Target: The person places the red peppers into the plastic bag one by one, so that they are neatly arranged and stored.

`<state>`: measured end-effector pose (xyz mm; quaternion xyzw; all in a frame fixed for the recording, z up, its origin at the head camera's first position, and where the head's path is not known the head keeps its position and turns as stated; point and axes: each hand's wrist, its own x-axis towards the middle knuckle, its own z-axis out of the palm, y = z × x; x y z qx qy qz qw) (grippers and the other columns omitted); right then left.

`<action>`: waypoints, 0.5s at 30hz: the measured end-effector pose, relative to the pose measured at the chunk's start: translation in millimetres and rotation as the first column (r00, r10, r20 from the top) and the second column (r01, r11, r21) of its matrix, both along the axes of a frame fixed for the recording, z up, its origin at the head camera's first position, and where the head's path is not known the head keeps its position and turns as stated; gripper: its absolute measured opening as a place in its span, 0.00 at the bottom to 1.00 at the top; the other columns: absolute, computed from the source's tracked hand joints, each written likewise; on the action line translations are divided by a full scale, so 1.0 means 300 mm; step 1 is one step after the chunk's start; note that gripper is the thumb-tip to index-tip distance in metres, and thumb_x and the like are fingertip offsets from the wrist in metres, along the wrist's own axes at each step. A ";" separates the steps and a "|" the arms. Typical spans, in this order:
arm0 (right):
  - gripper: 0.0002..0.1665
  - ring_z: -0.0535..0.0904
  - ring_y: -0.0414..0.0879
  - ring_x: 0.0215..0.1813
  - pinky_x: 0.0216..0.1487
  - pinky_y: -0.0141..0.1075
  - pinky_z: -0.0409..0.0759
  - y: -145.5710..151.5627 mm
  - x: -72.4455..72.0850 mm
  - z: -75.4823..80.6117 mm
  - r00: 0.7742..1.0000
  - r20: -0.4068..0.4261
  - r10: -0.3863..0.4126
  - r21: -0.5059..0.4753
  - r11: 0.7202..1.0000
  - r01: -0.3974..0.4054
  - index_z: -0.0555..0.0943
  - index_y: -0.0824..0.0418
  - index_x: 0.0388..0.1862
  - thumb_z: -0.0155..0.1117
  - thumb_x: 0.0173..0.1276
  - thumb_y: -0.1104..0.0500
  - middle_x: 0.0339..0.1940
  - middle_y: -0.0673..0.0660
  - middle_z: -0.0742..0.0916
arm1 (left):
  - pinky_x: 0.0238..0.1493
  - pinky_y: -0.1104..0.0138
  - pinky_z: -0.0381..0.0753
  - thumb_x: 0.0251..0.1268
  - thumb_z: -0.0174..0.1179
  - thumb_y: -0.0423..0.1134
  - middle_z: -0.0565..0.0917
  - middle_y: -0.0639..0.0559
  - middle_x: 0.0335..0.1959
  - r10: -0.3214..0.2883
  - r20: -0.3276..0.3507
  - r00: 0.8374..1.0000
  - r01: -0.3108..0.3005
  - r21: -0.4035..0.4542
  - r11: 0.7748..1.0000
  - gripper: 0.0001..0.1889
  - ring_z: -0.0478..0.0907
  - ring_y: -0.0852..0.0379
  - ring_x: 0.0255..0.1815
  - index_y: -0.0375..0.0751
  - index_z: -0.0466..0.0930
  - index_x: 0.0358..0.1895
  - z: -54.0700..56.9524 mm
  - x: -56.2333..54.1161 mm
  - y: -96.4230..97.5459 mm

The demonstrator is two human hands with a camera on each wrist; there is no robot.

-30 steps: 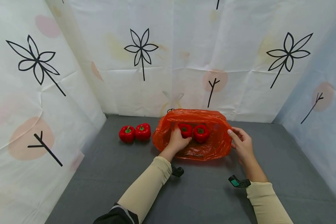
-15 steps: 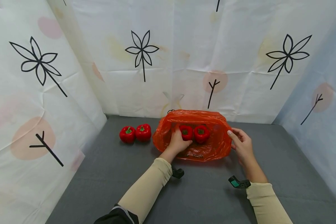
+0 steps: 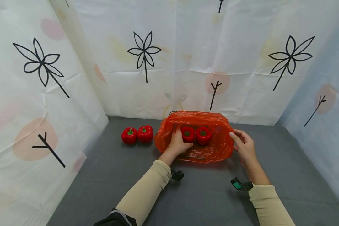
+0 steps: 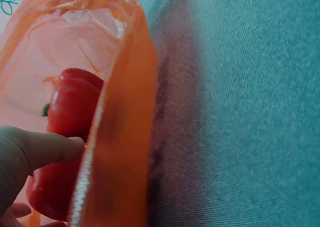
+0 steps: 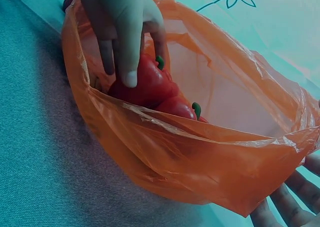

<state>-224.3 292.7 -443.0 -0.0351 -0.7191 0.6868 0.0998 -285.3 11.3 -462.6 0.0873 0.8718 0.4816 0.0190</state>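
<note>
Head view, bag: orange plastic bag (image 3: 203, 116) on the grey table (image 3: 209, 201), mouth towards the person.
Bagged peppers: left bagged pepper (image 3: 188, 134) and right bagged pepper (image 3: 203, 135), side by side inside.
Left hand: left hand (image 3: 177, 145) reaches in, thumb and fingers around the left bagged pepper.
Right hand: right hand (image 3: 244, 144) pinches the bag's right edge, apparently to steady the mouth and keep it wide.
Loose peppers: two loose peppers (image 3: 129, 136) (image 3: 145, 134) left of the bag, stems up; likely set there to leave the mouth unobstructed.
Left wrist view, grip: thumb across the nearer pepper; curled fingertips partly out of frame.
Right wrist view, edge: right fingers spread behind the plastic, probably backing it; thumb contact cannot be told here.
</note>
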 end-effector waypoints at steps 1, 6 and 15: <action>0.17 0.84 0.31 0.47 0.42 0.25 0.88 0.000 0.000 0.000 1.000 0.000 0.001 0.002 1.000 -0.001 0.80 0.52 0.60 0.66 0.79 0.47 0.48 0.36 0.86 | 0.79 0.43 0.69 0.61 0.78 0.39 0.64 0.32 0.78 -0.003 0.005 1.000 0.003 0.002 1.000 0.55 0.63 0.34 0.80 0.38 0.48 0.84 0.003 0.005 -0.003; 0.19 0.84 0.31 0.47 0.42 0.25 0.87 -0.001 0.000 0.001 1.000 -0.001 0.004 0.007 1.000 -0.004 0.80 0.53 0.61 0.65 0.79 0.46 0.49 0.37 0.85 | 0.81 0.40 0.65 0.62 0.77 0.42 0.55 0.30 0.83 -0.022 0.039 0.999 0.021 0.023 1.000 0.59 0.57 0.33 0.84 0.39 0.41 0.86 0.019 0.043 -0.022; 0.21 0.84 0.30 0.48 0.43 0.25 0.87 -0.002 0.002 -0.001 1.000 0.003 -0.002 0.046 0.999 0.001 0.79 0.53 0.63 0.65 0.80 0.45 0.50 0.36 0.84 | 0.79 0.41 0.68 0.62 0.76 0.48 0.60 0.33 0.80 -0.078 -0.016 0.997 0.078 0.033 0.996 0.57 0.62 0.35 0.82 0.39 0.46 0.85 0.071 0.131 -0.061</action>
